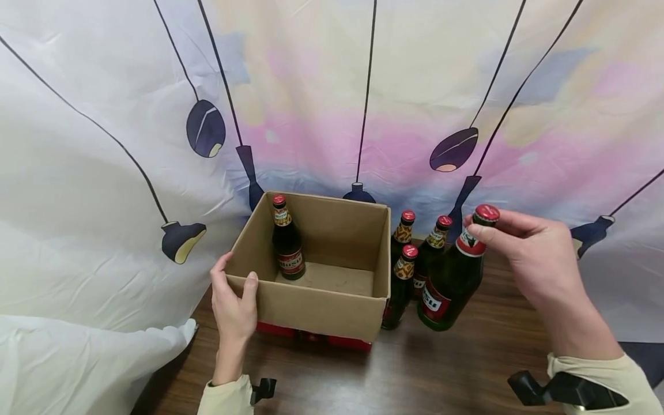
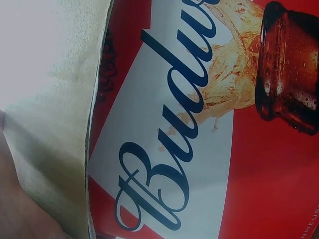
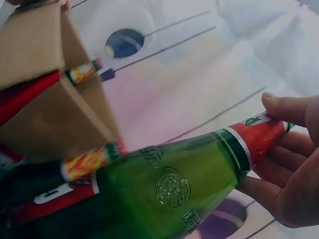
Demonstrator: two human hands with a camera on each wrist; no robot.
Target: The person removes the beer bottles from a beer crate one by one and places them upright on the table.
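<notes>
My left hand (image 1: 236, 314) grips the near left corner of an open cardboard box (image 1: 321, 305), thumb over the folded-out front flap. In the left wrist view the box's red and white printed side (image 2: 209, 164) fills most of the picture, beside the flap (image 2: 55, 99). One dark beer bottle (image 1: 287, 239) with a red cap stands upright inside, toward the box's left. To the right of the box, my right hand (image 1: 544, 265) pinches the neck of a larger green beer bottle (image 1: 451, 282), which leans slightly. The right wrist view shows thumb and fingers (image 3: 284, 107) around its red neck foil.
Three smaller dark beer bottles stand between the box and the large one: a front bottle (image 1: 398, 294), a back bottle (image 1: 402, 230) and a right bottle (image 1: 434, 245). Behind the brown wooden table (image 1: 415, 380) hangs a patterned curtain (image 1: 311, 86). White cloth (image 1: 78, 357) lies at the left.
</notes>
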